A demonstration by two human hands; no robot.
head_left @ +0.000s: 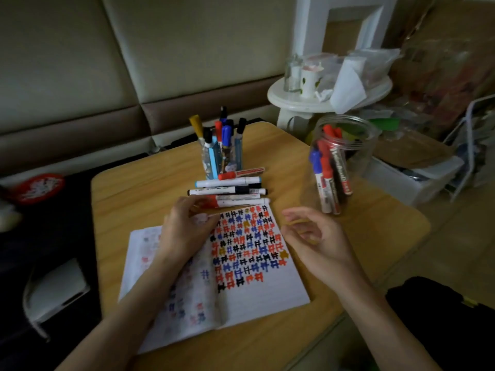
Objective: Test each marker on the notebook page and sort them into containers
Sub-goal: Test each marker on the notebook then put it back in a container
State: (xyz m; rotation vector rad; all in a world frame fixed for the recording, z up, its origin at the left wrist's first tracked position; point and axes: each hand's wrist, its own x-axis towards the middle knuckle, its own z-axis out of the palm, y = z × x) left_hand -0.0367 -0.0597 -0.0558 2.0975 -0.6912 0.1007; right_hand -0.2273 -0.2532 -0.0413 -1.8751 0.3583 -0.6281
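fingers of your left hand [184,228] reach the nearest marker [235,202], lying crosswise; grip unclear. right hand [316,236] loose, empty.

Notebook [267,295] lies on the table [134,188]; loose markers [227,190] behind it; holder [214,159] farther back; jar [340,162] right (markers inside).

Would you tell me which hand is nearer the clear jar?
Right. The right hand is just in front of the clear jar; the left hand is over the notebook.
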